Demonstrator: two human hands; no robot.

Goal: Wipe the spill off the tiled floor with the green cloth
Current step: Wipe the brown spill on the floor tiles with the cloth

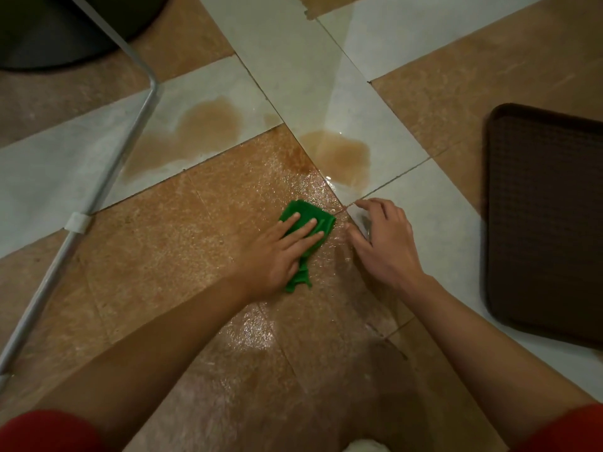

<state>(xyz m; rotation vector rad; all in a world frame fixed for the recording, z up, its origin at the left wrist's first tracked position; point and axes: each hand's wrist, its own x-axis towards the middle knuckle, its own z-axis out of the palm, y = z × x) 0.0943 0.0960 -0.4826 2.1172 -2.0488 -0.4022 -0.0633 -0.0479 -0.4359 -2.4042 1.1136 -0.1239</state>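
Note:
A small green cloth (308, 216) lies crumpled on a wet brown tile in the middle of the floor. My left hand (280, 252) presses flat on it with straight fingers. Just right of the cloth, my right hand (386, 241) rests on the floor by its fingertips, holding nothing. The brownish spill spreads beyond the cloth: one pool (202, 132) on a pale tile to the upper left, another (342, 154) on a pale tile straight ahead. The brown tile (254, 177) between them glistens with liquid.
A bent metal tube (107, 181) of a frame with a white clip runs diagonally across the left side. A dark round base (49, 31) sits at top left. A dark brown tray (548, 220) lies on the floor at the right.

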